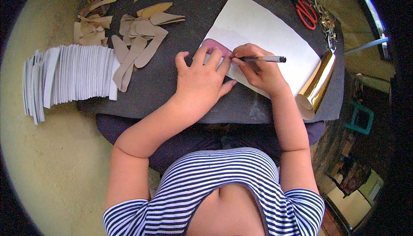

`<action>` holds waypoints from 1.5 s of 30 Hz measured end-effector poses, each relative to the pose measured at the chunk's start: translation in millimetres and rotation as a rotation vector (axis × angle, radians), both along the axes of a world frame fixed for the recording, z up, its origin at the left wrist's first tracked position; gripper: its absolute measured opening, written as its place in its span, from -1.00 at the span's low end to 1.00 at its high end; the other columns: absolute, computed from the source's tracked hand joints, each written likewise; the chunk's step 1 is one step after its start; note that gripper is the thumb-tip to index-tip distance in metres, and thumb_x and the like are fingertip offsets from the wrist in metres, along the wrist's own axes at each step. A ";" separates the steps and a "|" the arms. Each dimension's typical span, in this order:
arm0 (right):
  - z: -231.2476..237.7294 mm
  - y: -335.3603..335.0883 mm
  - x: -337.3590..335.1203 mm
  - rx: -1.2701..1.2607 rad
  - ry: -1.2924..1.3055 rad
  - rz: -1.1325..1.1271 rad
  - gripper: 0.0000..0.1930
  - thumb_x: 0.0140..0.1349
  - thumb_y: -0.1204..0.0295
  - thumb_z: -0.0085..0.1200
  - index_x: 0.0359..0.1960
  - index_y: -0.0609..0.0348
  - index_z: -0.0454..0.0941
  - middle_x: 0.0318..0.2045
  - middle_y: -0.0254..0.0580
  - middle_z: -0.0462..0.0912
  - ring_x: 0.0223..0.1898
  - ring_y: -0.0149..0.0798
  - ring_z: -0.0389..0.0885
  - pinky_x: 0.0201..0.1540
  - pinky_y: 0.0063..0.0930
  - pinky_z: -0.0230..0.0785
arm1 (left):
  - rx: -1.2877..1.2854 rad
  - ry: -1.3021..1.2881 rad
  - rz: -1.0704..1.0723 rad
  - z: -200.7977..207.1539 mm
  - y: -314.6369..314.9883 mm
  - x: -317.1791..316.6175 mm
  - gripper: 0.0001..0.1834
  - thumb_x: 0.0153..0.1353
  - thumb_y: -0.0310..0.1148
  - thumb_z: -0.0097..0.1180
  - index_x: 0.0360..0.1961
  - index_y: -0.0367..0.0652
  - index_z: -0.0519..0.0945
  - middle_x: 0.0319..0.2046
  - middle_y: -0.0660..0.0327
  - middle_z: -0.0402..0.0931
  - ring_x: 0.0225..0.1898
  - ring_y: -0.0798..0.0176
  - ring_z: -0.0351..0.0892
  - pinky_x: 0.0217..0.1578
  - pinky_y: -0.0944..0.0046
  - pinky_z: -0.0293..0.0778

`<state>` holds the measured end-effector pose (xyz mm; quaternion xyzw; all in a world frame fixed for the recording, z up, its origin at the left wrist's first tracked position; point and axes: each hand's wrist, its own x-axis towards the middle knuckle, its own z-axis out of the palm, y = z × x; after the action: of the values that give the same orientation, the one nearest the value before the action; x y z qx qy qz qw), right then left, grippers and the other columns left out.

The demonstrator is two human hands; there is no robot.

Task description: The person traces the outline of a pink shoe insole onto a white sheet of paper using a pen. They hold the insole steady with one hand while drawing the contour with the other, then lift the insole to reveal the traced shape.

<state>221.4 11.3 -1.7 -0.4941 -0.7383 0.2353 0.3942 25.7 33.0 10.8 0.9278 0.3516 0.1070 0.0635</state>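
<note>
My left hand [202, 72] lies open with spread fingers, the fingertips pressing on a pink rounded template [215, 45]. Under the template is a large white sheet [262, 29], whose near right end curls into a roll with a shiny gold face [318, 83]. A pen [264, 58] with a clear barrel and black end is pinched in my right hand [258, 70]. Its writing end meets the template's right edge, close to my left fingers; the tip itself is hidden by my fingers.
Left of my hands, beige sole-shaped pieces [146, 32] lie in a loose pile beside a long row of stacked white pieces [81, 72]. Scraps [92, 27] fill the table's far left. Red-handled scissors [306, 15] and metallic offcuts [329, 25] rest at the far right edge of the dark table [172, 90].
</note>
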 end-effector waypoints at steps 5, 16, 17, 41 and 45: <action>-0.4 -1.9 3.2 -0.052 0.006 -0.024 -0.85 0.13 0.55 0.21 -0.30 0.21 0.48 -0.35 -0.05 0.61 -0.30 -0.01 0.61 -0.25 -0.28 0.48 | -0.008 -0.014 -0.005 1.4 0.6 -1.0 -0.47 0.13 0.06 0.14 0.08 0.05 0.53 0.06 0.22 0.39 0.19 0.14 0.27 0.03 -0.20 0.15; 1.8 -1.7 4.2 -0.034 -0.029 -0.036 -0.86 0.14 0.55 0.20 -0.30 0.20 0.48 -0.37 -0.07 0.60 -0.34 -0.01 0.59 -0.27 -0.28 0.46 | 0.000 -0.016 -0.005 1.1 1.4 -1.8 -0.45 0.11 0.06 0.16 0.10 0.07 0.53 0.05 0.22 0.38 0.18 0.14 0.28 0.04 -0.20 0.15; 1.9 -1.6 4.3 -0.031 -0.031 -0.034 -0.86 0.14 0.55 0.20 -0.30 0.21 0.48 -0.37 -0.07 0.60 -0.34 -0.02 0.59 -0.27 -0.28 0.46 | 0.001 -0.013 -0.006 1.1 1.6 -1.8 -0.45 0.11 0.06 0.16 0.10 0.07 0.53 0.05 0.22 0.38 0.18 0.14 0.28 0.04 -0.20 0.15; 3.6 1.3 -0.1 -0.027 0.043 0.023 -0.82 0.11 0.58 0.22 -0.32 0.22 0.44 -0.33 -0.07 0.59 -0.32 -0.06 0.60 -0.26 -0.33 0.47 | -0.231 -0.088 -0.100 7.5 29.7 -15.1 -0.51 0.17 -0.02 0.15 0.12 0.12 0.51 0.11 0.21 0.35 0.18 0.07 0.28 0.05 -0.10 0.16; 4.2 0.7 3.1 -0.045 -0.007 0.009 -0.80 0.10 0.58 0.24 -0.32 0.21 0.44 -0.32 -0.06 0.60 -0.31 -0.07 0.62 -0.23 -0.36 0.50 | -0.260 -0.084 -0.101 8.6 29.7 -16.5 -0.50 0.18 -0.05 0.14 0.15 0.11 0.49 0.13 0.23 0.34 0.20 0.09 0.27 0.06 -0.07 0.15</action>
<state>224.4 12.0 2.6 -0.5003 -0.7365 0.2519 0.3792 9.1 62.7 19.4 0.9229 0.3126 0.0960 0.2032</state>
